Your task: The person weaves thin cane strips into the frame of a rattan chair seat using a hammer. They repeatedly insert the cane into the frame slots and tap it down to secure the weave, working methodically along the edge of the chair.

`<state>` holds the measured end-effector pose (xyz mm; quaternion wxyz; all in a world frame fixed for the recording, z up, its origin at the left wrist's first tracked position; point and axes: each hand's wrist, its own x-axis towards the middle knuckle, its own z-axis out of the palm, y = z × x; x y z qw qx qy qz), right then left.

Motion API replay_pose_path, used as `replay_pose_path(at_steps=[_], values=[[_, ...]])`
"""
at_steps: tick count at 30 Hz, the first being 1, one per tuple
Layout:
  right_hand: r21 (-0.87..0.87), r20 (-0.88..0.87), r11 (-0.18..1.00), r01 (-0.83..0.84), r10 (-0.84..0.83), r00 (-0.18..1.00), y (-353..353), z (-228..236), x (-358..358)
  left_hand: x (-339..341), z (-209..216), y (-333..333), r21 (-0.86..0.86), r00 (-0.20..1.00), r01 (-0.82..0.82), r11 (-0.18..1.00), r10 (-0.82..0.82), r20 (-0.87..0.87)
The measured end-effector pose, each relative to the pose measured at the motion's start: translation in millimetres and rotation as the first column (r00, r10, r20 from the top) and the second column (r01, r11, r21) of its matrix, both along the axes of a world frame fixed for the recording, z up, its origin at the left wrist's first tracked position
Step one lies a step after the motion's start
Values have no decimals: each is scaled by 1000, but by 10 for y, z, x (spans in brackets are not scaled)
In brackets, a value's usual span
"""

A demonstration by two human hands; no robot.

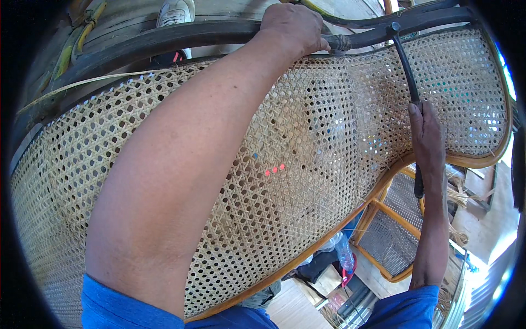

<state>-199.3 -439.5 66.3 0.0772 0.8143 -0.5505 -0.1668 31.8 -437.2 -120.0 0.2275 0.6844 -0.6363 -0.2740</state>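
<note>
We've got the woven cane panel point(329, 137) spread across most of the view, its far edge along the dark rail point(219, 34) of the frame. Left hand point(293, 27) lies over that rail, knuckles up, probably to steady the frame or press something at the edge. Right hand point(427, 129) has its fingers wrapped round the lower handle of the hammer point(406, 68), thumb along the shaft. We read that as a choice for control; the head sits over the rail, to the right of the left hand.

Hard to make out: the left fingertips are out of sight, so we can't tell if they pinch anything or just rest. Can't confirm whether the hammer head touches the rail either (the angle is no help). Left forearm blocks a wide band of weave, and the panel's left end fades into the dark fisheye rim.
</note>
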Motion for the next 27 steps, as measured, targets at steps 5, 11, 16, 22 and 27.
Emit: replay_pose_path(at_steps=[5,11,16,22,27], values=[[-32,-64,996,85,-87,994,-88,-20,-61,13,13,36,-40,1000,11,999,-13,-27],[0,45,1000,24,-23,999,-1,-34,-99,12,-19,45,-80,998,33,996,-37,-50],[-6,-28,998,62,-63,998,-58,-59,-134,-4,-10,-5,-20,1000,17,1000,-17,-19],[-13,-24,997,82,-82,996,-34,-84,-102,-4,3,-11,7,1000,-3,1000,3,-13],[-1,17,998,-56,56,998,422,-246,-447,-91,-148,33,-134,997,-71,989,68,-24]])
